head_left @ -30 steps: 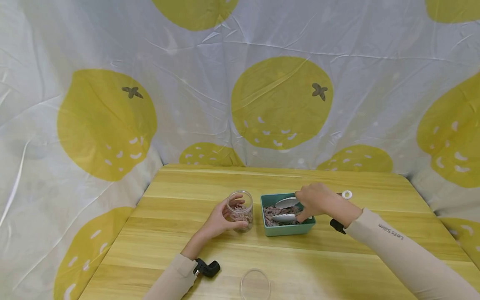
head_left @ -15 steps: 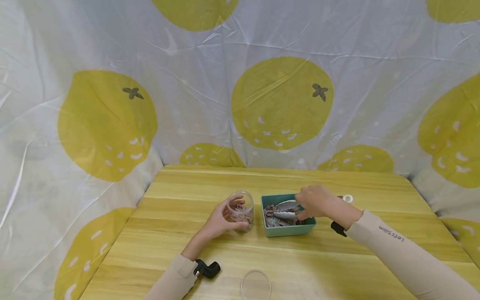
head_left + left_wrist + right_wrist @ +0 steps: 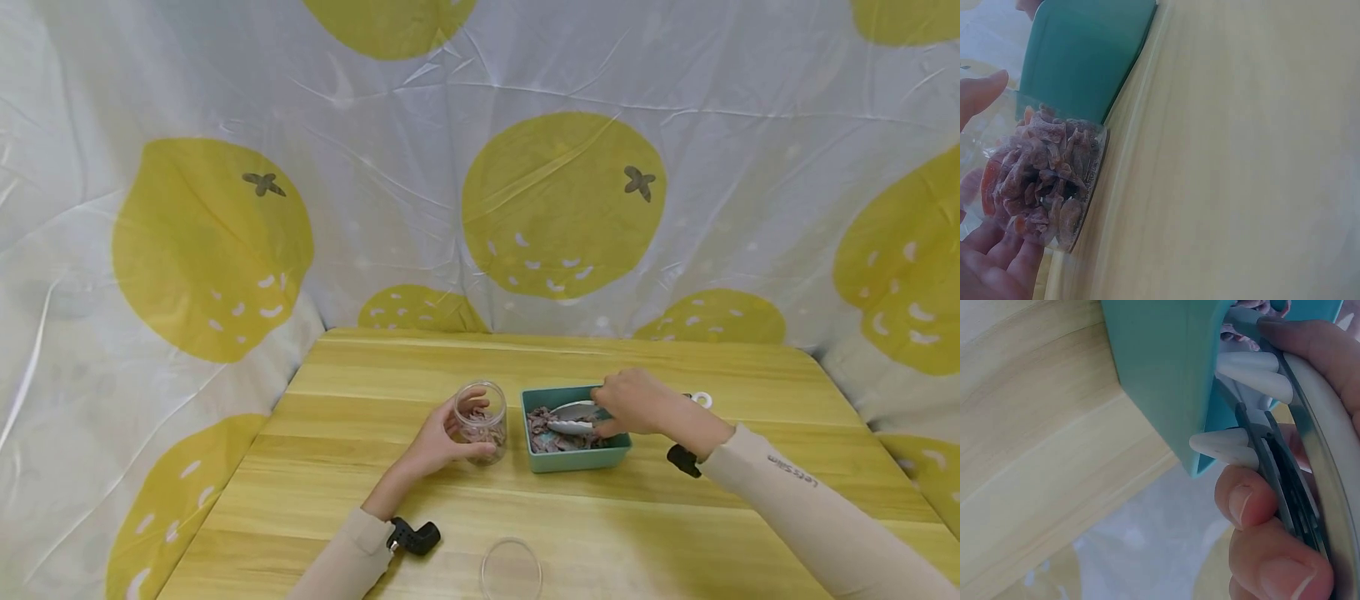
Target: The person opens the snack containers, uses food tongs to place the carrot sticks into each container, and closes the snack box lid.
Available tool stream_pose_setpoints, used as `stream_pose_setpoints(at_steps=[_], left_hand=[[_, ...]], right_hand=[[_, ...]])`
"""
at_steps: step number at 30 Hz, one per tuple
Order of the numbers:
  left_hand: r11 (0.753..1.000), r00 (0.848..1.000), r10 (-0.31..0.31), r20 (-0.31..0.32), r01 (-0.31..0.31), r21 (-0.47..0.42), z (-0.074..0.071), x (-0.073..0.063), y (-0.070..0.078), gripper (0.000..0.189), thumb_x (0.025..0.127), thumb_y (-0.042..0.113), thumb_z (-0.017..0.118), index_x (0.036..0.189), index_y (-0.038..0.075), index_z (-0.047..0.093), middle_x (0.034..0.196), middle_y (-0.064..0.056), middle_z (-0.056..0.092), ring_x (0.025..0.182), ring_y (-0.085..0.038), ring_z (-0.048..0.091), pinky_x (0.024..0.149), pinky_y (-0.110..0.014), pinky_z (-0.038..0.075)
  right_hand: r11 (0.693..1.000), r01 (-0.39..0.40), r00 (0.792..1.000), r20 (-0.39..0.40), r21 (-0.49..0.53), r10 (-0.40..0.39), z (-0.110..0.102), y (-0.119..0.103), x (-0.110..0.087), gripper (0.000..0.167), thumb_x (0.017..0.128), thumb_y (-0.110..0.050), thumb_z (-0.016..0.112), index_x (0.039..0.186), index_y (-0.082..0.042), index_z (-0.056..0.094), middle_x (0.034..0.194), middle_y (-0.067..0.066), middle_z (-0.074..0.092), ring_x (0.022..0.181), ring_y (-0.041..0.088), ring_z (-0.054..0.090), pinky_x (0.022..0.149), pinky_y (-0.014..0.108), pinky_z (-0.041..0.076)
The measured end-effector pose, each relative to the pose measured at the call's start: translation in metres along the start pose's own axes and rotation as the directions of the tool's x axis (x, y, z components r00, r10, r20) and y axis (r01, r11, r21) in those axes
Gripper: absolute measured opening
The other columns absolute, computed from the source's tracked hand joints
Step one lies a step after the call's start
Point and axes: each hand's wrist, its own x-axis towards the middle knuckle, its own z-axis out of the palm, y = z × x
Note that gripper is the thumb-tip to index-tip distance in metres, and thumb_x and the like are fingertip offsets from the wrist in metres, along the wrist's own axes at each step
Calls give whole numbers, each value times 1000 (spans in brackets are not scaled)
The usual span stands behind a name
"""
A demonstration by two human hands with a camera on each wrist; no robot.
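A clear round jar (image 3: 486, 406) stands on the wooden table, partly filled with dusty reddish-brown dried strips (image 3: 1044, 169). My left hand (image 3: 435, 444) grips it from the left, thumb and fingers curled round its sides. To the jar's right sits a teal rectangular box (image 3: 581, 461) with similar strips inside. My right hand (image 3: 636, 402) holds metal tongs (image 3: 574, 427) over the box's right end, their arms lowered among the strips. In the right wrist view, fingers (image 3: 1244, 499) and thumb squeeze the tongs' two arms, which stay a little apart. The tongs' tips are partly buried in the strips.
A clear round lid (image 3: 511, 570) lies at the table's front, below the jar and box. The tongs' white ring end (image 3: 702, 400) sticks out behind the right wrist. A lemon-print curtain (image 3: 390, 167) hangs behind and beside the table (image 3: 360, 375).
The tongs' arms have come closer together, and the strips in the box have bunched leftward, baring some teal bottom. My right hand has shifted slightly right. The left hand and jar stay put.
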Motion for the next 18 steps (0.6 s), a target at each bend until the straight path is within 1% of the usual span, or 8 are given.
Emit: stream_pose_setpoints(at_steps=[5,9,14,18], left_hand=[[1000,1000,4,9,-4,-7,-1,0,-1,82,79,4,85,149,6,41,143,-20,51,132,-31,49,108,-52,37],[1000,1000,8,9,-8,-14,-1,-1,-2,81,80,3,84,148,3,41,143,-20,52,133,-33,48,109,-53,36],[1000,1000,1,7,-1,-15,-1,0,0,82,79,2,85,149,5,41,144,-18,52,133,-30,48,110,-51,35],[1000,1000,-3,5,3,-19,0,0,1,82,78,2,85,148,7,43,144,-19,51,133,-27,48,111,-50,35]], right_hand=[[999,9,1000,-5,31,-9,0,2,-1,35,87,-44,75,78,-13,61,61,-4,45,48,10,39,45,26,35],[995,6,1000,-10,101,-5,0,5,-2,32,87,-41,76,79,-13,62,63,-5,49,51,10,42,48,28,40],[980,-11,1000,19,197,7,-1,11,-5,29,88,-38,76,84,-12,66,66,-6,53,53,8,46,54,30,47],[967,-13,999,37,253,4,0,15,-7,29,89,-39,75,87,-11,67,65,-8,52,54,7,46,55,29,46]])
